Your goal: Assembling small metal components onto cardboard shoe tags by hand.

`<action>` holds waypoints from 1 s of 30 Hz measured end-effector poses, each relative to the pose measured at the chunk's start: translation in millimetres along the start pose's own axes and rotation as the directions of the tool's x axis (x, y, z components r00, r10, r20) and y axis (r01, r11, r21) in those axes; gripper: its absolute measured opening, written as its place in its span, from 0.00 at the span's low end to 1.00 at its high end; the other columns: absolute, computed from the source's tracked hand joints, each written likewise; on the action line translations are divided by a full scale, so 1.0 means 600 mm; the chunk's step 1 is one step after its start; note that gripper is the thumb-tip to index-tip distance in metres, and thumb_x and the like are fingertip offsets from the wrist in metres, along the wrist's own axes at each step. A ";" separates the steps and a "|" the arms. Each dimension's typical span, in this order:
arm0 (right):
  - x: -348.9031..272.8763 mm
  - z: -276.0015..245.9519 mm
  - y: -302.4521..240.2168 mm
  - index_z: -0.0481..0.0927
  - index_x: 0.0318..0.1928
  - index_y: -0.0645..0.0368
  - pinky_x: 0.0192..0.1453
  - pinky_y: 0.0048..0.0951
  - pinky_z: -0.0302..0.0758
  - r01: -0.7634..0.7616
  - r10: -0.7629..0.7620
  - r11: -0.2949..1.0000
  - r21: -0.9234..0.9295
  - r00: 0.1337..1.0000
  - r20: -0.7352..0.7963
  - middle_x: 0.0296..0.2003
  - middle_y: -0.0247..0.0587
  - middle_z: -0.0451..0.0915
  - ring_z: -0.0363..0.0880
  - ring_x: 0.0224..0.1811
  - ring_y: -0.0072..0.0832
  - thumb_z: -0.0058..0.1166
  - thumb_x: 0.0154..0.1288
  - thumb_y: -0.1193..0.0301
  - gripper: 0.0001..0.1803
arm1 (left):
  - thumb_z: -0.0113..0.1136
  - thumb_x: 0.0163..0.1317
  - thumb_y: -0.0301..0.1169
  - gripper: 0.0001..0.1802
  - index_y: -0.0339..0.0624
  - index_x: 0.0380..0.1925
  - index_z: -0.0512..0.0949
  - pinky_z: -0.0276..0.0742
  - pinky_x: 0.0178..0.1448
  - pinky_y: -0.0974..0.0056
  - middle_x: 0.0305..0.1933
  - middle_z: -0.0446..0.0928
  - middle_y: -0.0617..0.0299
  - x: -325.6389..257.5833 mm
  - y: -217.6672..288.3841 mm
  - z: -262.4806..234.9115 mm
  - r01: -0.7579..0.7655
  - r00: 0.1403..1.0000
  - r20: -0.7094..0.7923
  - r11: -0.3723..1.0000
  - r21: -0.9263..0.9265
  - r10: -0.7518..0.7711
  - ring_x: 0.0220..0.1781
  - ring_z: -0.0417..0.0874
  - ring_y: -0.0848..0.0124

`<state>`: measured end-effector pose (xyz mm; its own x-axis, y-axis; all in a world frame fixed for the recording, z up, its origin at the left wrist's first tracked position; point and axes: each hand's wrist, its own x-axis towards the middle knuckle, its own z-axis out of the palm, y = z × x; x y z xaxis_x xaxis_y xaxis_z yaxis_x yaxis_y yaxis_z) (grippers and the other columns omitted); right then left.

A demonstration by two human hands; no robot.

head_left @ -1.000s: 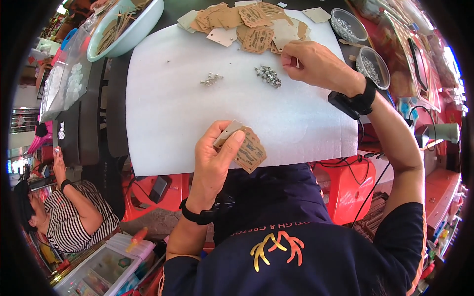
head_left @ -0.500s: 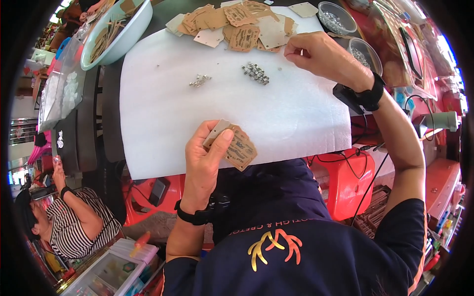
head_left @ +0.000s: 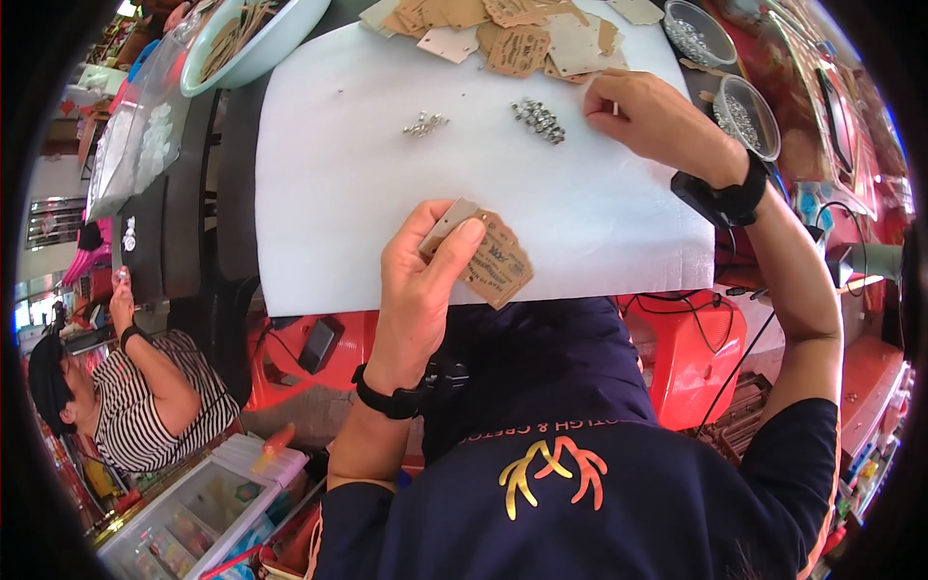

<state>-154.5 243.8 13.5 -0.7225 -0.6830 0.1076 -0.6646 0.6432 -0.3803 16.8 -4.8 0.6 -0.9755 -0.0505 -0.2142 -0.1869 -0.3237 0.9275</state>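
Observation:
Several small brown printed cardboard cards, with punched holes and a pale one turned back-side up among them, are pinched between the thumb and fingers of my left hand, above the near edge of a white foam sheet. My right hand hovers over the sheet's right side, thumb and fingertips closed together; whatever they hold is too small to make out. Just left of it lies a heap of small silvery metal pieces. Farther left sits a smaller heap of shiny metal bits.
Loose cards pile up at the far edge. Two clear tubs of metal pieces stand at the far right, and a pale blue basin at far left. A person in stripes sits left. Cables hang over a red stool.
The whole view has shifted a little, so the table sits higher and further right. My right hand has come slightly nearer the silvery heap. My left hand keeps its hold on the cards.

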 end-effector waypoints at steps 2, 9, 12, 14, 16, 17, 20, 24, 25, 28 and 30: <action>-0.003 -0.003 0.004 0.74 0.34 0.65 0.35 0.34 0.71 0.018 -0.019 0.999 0.032 1.000 0.013 0.26 0.46 0.74 0.74 0.27 0.36 0.55 0.62 0.75 0.06 | 0.61 0.67 0.32 0.12 0.36 0.46 0.78 0.72 0.51 0.71 0.40 0.81 0.64 0.002 0.002 0.003 -0.005 1.000 -0.003 1.000 -0.011 0.005 0.43 0.78 0.80; -0.024 -0.014 -0.124 0.78 0.39 0.63 0.31 0.21 0.69 0.012 0.019 0.916 0.401 0.997 -0.075 0.28 0.34 0.76 0.72 0.28 0.16 0.59 0.65 0.73 0.06 | 0.60 0.68 0.30 0.10 0.35 0.45 0.77 0.75 0.47 0.72 0.39 0.81 0.64 0.003 0.001 0.010 -0.130 0.991 -0.036 0.991 0.031 0.131 0.40 0.79 0.81; -0.034 0.001 -0.178 0.79 0.38 0.62 0.31 0.22 0.70 0.033 0.015 0.832 0.553 0.996 -0.083 0.30 0.34 0.77 0.74 0.29 0.18 0.60 0.64 0.74 0.05 | 0.58 0.69 0.29 0.09 0.36 0.45 0.76 0.75 0.44 0.73 0.38 0.81 0.64 0.003 0.000 0.019 -0.196 0.978 -0.049 0.977 0.086 0.201 0.39 0.78 0.82; -0.037 0.013 -0.193 0.80 0.38 0.62 0.31 0.24 0.72 0.074 -0.004 0.848 0.525 0.991 -0.134 0.31 0.35 0.79 0.76 0.29 0.22 0.61 0.63 0.76 0.05 | 0.58 0.70 0.29 0.08 0.36 0.44 0.76 0.75 0.43 0.74 0.37 0.80 0.65 0.005 0.001 0.025 -0.236 0.968 -0.053 0.963 0.128 0.244 0.38 0.77 0.82; -0.037 0.026 -0.198 0.79 0.38 0.62 0.31 0.26 0.73 0.095 0.005 0.838 0.537 0.983 -0.182 0.30 0.38 0.78 0.78 0.28 0.27 0.60 0.62 0.77 0.05 | 0.57 0.70 0.29 0.08 0.36 0.44 0.75 0.74 0.41 0.73 0.36 0.78 0.66 0.005 0.003 0.029 -0.301 0.949 -0.037 0.935 0.185 0.313 0.37 0.76 0.82; -0.038 0.032 -0.200 0.79 0.38 0.63 0.31 0.29 0.75 0.117 0.015 0.828 0.549 0.973 -0.230 0.29 0.42 0.78 0.79 0.27 0.33 0.59 0.61 0.77 0.05 | 0.57 0.70 0.29 0.08 0.36 0.44 0.75 0.74 0.41 0.73 0.36 0.78 0.66 0.005 0.003 0.029 -0.302 0.949 -0.040 0.935 0.184 0.314 0.37 0.76 0.82; -0.039 0.041 -0.205 0.79 0.38 0.62 0.30 0.27 0.75 0.080 0.054 0.819 0.568 0.975 -0.216 0.30 0.41 0.78 0.79 0.27 0.30 0.60 0.62 0.76 0.05 | 0.56 0.71 0.29 0.08 0.36 0.44 0.75 0.74 0.41 0.72 0.36 0.76 0.66 0.004 0.001 0.027 -0.347 0.932 -0.018 0.908 0.236 0.361 0.37 0.75 0.82; -0.043 0.051 -0.209 0.80 0.38 0.62 0.29 0.25 0.74 0.037 0.133 0.791 0.611 0.964 -0.231 0.31 0.39 0.79 0.79 0.27 0.26 0.60 0.63 0.75 0.05 | 0.55 0.71 0.29 0.08 0.36 0.44 0.74 0.73 0.41 0.71 0.36 0.75 0.64 0.002 -0.001 0.027 -0.365 0.923 -0.002 0.878 0.309 0.385 0.37 0.74 0.80; -0.043 0.053 -0.210 0.80 0.38 0.62 0.29 0.25 0.74 0.039 0.131 0.790 0.611 0.964 -0.230 0.31 0.39 0.79 0.79 0.27 0.26 0.60 0.63 0.75 0.05 | 0.54 0.71 0.29 0.08 0.36 0.43 0.74 0.73 0.41 0.70 0.36 0.75 0.63 0.002 -0.002 0.027 -0.372 0.920 0.006 0.868 0.329 0.392 0.37 0.74 0.79; -0.046 0.057 -0.211 0.80 0.38 0.62 0.29 0.25 0.74 0.035 0.150 0.780 0.624 0.959 -0.241 0.31 0.38 0.79 0.78 0.28 0.25 0.61 0.63 0.75 0.05 | 0.54 0.71 0.29 0.08 0.35 0.43 0.73 0.73 0.40 0.70 0.35 0.75 0.61 0.003 -0.005 0.026 -0.421 0.897 0.036 0.825 0.376 0.441 0.36 0.75 0.77; -0.048 0.058 -0.210 0.80 0.38 0.62 0.29 0.25 0.74 0.031 0.159 0.761 0.648 0.959 -0.233 0.32 0.38 0.79 0.79 0.28 0.25 0.61 0.62 0.76 0.05 | 0.54 0.71 0.29 0.07 0.35 0.43 0.74 0.73 0.39 0.69 0.35 0.75 0.61 0.004 -0.010 0.026 -0.430 0.893 0.037 0.825 0.365 0.449 0.35 0.75 0.76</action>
<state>-43.4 170.3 26.3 -0.8434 -0.4719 0.2570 -0.4048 0.2434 -0.8814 13.8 11.7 -0.4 -0.9591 -0.1552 0.2366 0.2231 0.0994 0.9697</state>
